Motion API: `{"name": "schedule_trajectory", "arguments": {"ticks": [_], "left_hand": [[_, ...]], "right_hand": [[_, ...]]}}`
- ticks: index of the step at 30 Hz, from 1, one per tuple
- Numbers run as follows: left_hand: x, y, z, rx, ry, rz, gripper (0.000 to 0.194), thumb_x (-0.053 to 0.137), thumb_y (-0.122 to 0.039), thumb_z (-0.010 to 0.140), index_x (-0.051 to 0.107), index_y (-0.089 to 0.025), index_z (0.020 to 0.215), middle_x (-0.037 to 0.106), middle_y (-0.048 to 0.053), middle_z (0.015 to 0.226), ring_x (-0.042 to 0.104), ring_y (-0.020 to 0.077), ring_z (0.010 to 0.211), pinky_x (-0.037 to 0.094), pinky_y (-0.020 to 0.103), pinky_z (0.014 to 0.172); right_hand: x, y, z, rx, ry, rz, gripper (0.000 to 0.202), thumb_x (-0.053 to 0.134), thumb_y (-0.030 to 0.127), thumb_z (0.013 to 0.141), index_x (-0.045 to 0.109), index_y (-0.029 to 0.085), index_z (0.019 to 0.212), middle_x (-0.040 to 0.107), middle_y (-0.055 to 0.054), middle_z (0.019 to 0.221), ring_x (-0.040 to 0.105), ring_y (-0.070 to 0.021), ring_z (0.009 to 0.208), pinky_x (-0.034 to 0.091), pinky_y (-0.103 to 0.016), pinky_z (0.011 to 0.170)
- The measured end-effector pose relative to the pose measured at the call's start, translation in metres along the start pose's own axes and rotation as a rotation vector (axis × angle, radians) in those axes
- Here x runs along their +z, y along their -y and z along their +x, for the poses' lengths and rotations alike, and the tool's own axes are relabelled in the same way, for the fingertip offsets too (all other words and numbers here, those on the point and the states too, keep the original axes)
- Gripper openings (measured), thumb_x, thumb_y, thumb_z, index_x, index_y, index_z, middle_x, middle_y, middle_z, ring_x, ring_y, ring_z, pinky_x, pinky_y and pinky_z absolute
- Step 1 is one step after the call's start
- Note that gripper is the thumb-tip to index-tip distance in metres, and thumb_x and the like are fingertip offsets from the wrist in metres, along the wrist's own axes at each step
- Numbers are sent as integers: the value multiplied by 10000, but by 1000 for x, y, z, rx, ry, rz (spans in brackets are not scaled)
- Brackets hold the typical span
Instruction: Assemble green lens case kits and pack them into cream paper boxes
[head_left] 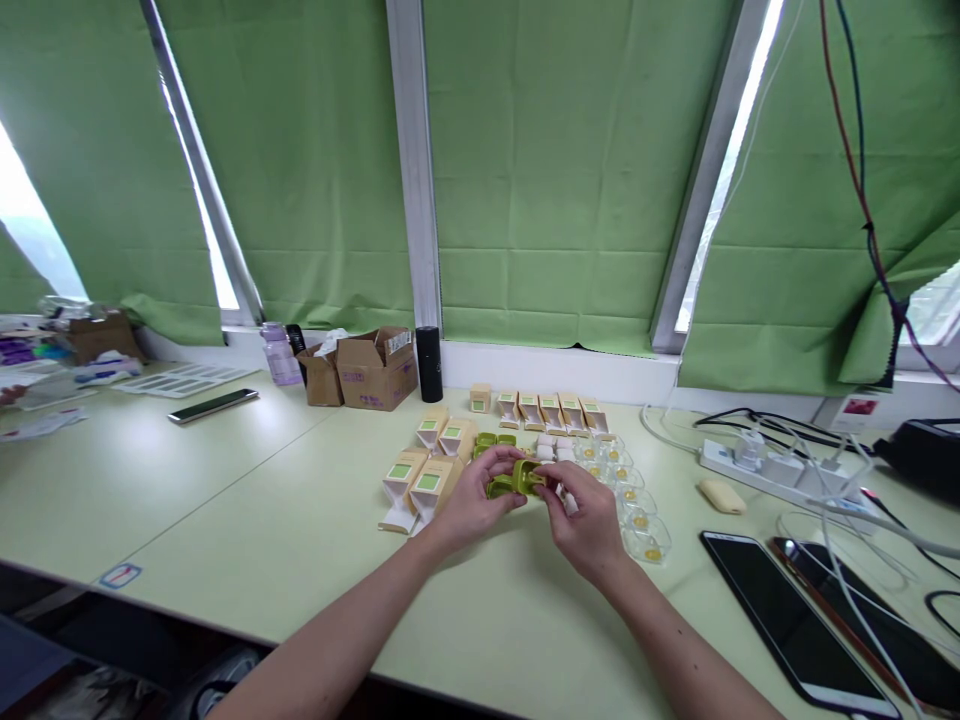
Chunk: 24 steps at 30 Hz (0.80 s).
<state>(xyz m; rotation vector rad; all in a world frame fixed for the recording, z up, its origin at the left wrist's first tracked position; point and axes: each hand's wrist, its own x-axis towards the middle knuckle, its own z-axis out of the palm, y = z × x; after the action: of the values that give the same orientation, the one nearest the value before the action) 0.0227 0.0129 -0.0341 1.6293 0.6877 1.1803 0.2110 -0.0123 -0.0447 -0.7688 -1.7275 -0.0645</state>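
Above the table, my left hand (480, 492) is closed on a small olive-green case (501, 486) with a cup-like part. My right hand (587, 510) pinches the right edge of the same green piece (527, 477). Behind my hands lie more green cases (496, 440) and small white pieces (553, 447). To the right stand several clear containers (640, 520) with yellow spots inside. Left of my hands are several open beige boxes (430, 482) with green labels, and a row of similar boxes (551, 410) stands at the back.
Cardboard boxes (377, 368), a black cylinder (429, 364) and a purple bottle (280, 354) stand near the wall. At right are a power strip (780, 474), cables, a beige oval item (722, 496) and phones (787, 610). A person's fingers (11, 395) show at far left.
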Motion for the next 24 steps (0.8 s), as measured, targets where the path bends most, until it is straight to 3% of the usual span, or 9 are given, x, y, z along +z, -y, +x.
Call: {"name": "schedule_trajectory", "arguments": {"ticks": [6, 16, 24], "left_hand": [[1, 2, 1, 5, -5, -7, 501, 803, -73, 747, 660, -223, 1204, 690, 117, 1293, 654, 291, 1253, 567, 389, 958], [1, 2, 0, 16, -24, 14, 523, 837, -62, 726, 680, -230, 1195, 678, 117, 1330, 643, 312, 1288, 558, 430, 1021], [1, 4, 0, 37, -17, 25, 520, 848, -50, 717, 709, -225, 1187, 689, 117, 1327, 650, 322, 1292, 547, 457, 1062]], "right_hand": [[-1, -3, 0, -94, 16, -162, 198, 584, 105, 961, 686, 229, 1076, 727, -89, 984, 676, -250, 895, 542, -387, 751], [-4, -2, 3, -200, 2, -310, 149, 604, 102, 973, 687, 203, 1043, 646, -90, 931, 563, -252, 875, 472, -381, 713], [-3, -2, 3, -192, 37, -311, 153, 597, 100, 982, 693, 219, 983, 647, -65, 834, 543, -234, 808, 430, -375, 680]]}}
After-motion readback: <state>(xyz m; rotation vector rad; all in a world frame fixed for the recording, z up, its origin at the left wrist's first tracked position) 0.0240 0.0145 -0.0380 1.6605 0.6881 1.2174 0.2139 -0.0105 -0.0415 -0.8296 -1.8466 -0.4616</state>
